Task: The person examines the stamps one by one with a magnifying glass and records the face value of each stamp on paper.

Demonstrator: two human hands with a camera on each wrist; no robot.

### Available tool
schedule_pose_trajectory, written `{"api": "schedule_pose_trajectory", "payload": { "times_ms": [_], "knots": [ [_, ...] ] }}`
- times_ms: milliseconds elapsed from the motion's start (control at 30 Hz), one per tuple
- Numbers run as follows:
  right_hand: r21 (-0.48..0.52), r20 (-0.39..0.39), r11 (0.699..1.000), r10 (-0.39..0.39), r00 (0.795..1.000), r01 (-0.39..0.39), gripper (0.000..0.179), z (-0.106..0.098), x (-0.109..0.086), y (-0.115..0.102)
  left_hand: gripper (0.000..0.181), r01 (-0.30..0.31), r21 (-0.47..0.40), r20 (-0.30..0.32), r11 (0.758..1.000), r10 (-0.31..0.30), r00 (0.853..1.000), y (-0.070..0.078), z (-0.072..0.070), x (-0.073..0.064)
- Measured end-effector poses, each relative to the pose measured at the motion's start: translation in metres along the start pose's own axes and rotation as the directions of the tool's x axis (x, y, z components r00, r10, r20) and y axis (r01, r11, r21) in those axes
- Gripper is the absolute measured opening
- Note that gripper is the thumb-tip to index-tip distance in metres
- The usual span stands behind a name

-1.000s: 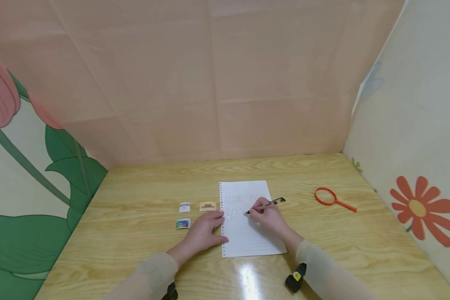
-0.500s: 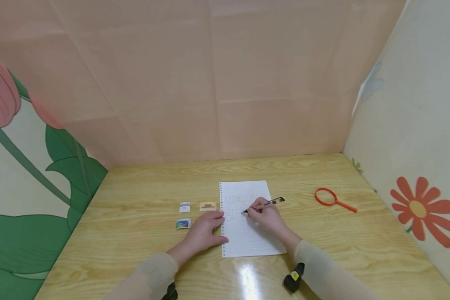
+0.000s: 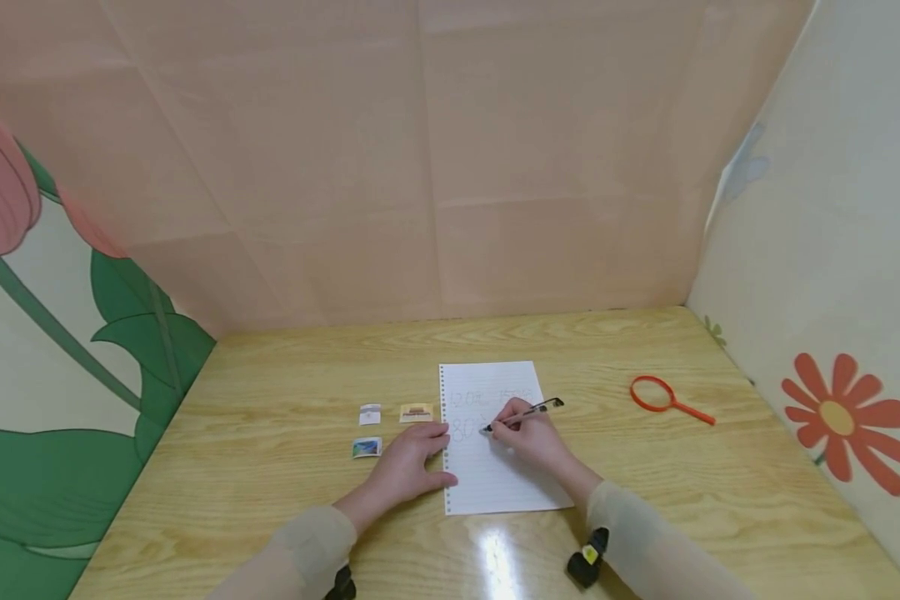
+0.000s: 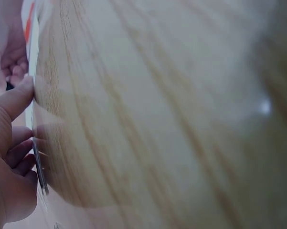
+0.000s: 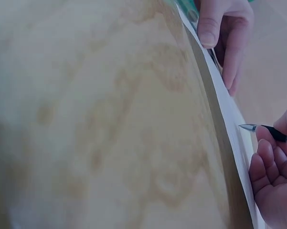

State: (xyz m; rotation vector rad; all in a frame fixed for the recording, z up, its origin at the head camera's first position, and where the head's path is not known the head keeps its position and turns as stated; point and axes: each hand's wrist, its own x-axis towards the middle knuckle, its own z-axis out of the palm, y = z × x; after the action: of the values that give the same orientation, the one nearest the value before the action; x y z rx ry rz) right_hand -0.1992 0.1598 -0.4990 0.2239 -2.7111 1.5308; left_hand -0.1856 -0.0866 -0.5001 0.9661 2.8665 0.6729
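A lined sheet of paper (image 3: 495,487) with punched holes down its left edge lies on the table, bearing faint handwriting in its upper half. My right hand (image 3: 531,433) pinches a pen (image 3: 543,406), its tip at the handwriting's lower line. In the right wrist view the pen's dark grip and silver tip (image 5: 248,127) show between thumb and fingers. My left hand (image 3: 407,462) rests on the paper's left edge, fingers relaxed and thumb lower down. The left wrist view shows that hand (image 4: 12,157) at the sheet's edge.
Left of the paper lie a small yellow card (image 3: 416,412), a whitish card (image 3: 370,414) and a blue-green picture card (image 3: 367,447). A red magnifying glass (image 3: 692,411) lies to the right on the wooden table (image 3: 270,400). Walls stand behind and at both sides.
My right hand and the pen have shifted slightly left and a little down over the paper. The left hand, paper and cards have stayed in place.
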Motion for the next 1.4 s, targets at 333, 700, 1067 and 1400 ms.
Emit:
{"api": "schedule_pose_trajectory", "payload": {
  "times_ms": [333, 700, 1067, 1400],
  "knots": [
    [0.052, 0.045, 0.997, -0.056, 0.997, 0.054, 0.009, 0.002, -0.005, -0.007, 0.066, -0.019, -0.016, -0.022, 1.0, 0.019, 1.0, 0.002, -0.001, -0.002],
    [0.166, 0.051, 0.983, -0.082, 0.995, 0.073, 0.011, -0.019, -0.005, 0.008, 0.065, -0.022, -0.022, -0.017, 1.0, 0.022, 1.0, 0.001, -0.001, -0.002],
    [0.141, -0.028, 0.99, 0.005, 1.0, -0.001, 0.016, -0.059, -0.013, 0.018, 0.066, -0.019, -0.011, -0.016, 1.0, 0.019, 1.0, 0.001, -0.001, -0.002],
    [0.072, -0.143, 0.996, -0.048, 0.989, 0.058, 0.02, -0.089, -0.022, 0.034, 0.067, -0.011, -0.009, -0.012, 1.0, 0.011, 1.0, 0.001, -0.001, -0.002]
  ]
}}
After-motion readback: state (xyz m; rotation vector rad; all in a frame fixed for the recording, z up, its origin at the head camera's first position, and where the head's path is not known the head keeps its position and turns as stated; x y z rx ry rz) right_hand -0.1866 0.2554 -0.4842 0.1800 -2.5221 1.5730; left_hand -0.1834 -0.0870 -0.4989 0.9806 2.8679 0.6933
